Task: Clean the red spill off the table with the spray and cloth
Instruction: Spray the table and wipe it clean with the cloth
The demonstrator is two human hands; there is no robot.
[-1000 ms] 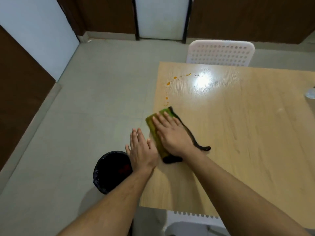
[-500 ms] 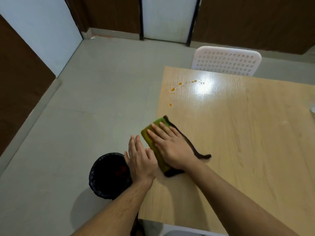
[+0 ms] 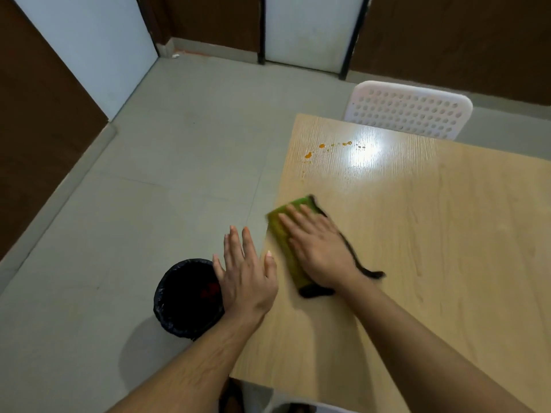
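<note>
Plainly, the right hand (image 3: 320, 248) pressed flat-fingered on the cloth (image 3: 286, 234) by the desk's (image 3: 447, 263) left edge, the left hand (image 3: 246, 275) empty and spread beside it, and a short wipe might miss the spill (image 3: 322, 149) near the far-left corner.

A folded green cloth (image 3: 286, 234) with a dark edge lies flat at the left edge of the wooden counter (image 3: 432, 263), blurred. Beyond the cloth, well apart from it toward the far corner, orange-red spill (image 3: 308, 155) drops trail in a short line.
</note>
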